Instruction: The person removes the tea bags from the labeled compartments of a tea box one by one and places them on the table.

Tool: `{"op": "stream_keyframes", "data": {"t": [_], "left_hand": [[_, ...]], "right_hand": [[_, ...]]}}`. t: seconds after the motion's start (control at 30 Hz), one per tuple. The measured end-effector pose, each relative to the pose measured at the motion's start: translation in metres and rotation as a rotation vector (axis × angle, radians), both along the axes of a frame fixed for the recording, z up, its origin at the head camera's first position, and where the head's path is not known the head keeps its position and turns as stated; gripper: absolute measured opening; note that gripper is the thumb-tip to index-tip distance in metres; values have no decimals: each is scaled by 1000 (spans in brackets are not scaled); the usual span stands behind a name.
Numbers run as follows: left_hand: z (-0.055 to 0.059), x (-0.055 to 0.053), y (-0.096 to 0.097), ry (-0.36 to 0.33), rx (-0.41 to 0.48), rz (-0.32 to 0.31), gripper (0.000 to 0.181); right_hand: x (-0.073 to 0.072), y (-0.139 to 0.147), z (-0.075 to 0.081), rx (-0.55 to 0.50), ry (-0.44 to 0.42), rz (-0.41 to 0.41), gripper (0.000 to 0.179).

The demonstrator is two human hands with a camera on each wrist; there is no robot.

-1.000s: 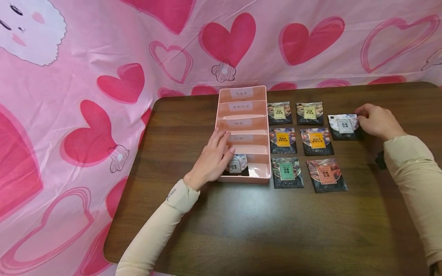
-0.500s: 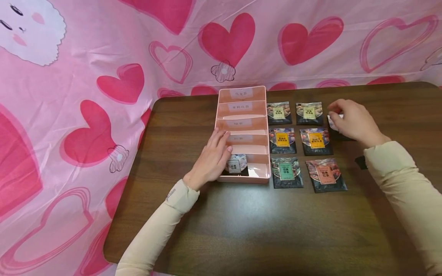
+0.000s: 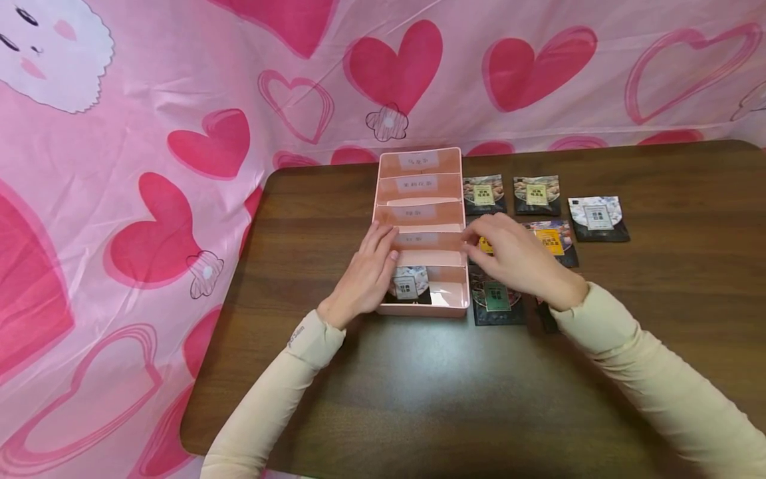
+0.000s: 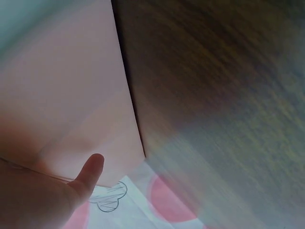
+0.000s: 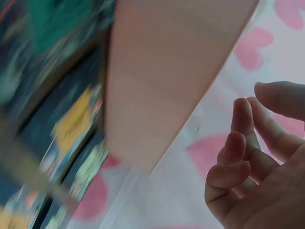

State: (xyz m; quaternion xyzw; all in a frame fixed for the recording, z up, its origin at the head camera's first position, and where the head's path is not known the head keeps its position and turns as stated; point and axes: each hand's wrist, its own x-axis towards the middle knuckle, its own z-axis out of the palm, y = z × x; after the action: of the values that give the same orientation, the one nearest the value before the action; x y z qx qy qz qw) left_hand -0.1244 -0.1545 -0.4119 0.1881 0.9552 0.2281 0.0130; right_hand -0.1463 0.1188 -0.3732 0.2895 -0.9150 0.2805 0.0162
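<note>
A pink box [image 3: 421, 257] with several labelled compartments stands on the table. My left hand [image 3: 362, 276] rests on its left edge, fingers extended. A white-labelled tea sachet [image 3: 409, 285] lies in the nearest compartment. My right hand [image 3: 517, 256] is beside the box's right wall, above the sachets; in the right wrist view its fingers [image 5: 242, 114] are loosely curled with nothing between them. Below it are a green-labelled sachet [image 3: 498, 299] and two orange-labelled ones [image 3: 553, 241], partly covered. A red-labelled sachet is mostly hidden under the wrist.
Two yellow-green-labelled sachets [image 3: 536, 195] lie behind the right hand. Another white-labelled sachet [image 3: 598, 218] lies farther right on the brown table [image 3: 407, 392]. A pink heart-patterned cloth [image 3: 299, 40] hangs behind and to the left.
My right hand has left the white-labelled sachet at the right and moved left to the box's side. That sachet stays in its place. My left hand has not moved.
</note>
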Motion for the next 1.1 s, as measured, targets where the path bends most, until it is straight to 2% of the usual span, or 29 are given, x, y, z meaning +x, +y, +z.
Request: {"op": "stream_keyframes", "data": {"t": [0.2, 0.3, 0.67, 0.93, 1.1], "left_hand": [[2, -1, 0, 0, 12, -5, 49], [2, -1, 0, 1, 15, -3, 49], [1, -2, 0, 18, 22, -5, 49], [1, 0, -1, 7, 16, -1, 49], [0, 0, -1, 4, 16, -3, 50]], "right_hand": [[13, -30, -3, 29, 0, 96, 18], [17, -40, -6, 49, -4, 114, 21], [19, -51, -12, 78, 13, 109, 21], [22, -53, -14, 75, 79, 109, 14], [25, -54, -16, 56, 59, 103, 12]]}}
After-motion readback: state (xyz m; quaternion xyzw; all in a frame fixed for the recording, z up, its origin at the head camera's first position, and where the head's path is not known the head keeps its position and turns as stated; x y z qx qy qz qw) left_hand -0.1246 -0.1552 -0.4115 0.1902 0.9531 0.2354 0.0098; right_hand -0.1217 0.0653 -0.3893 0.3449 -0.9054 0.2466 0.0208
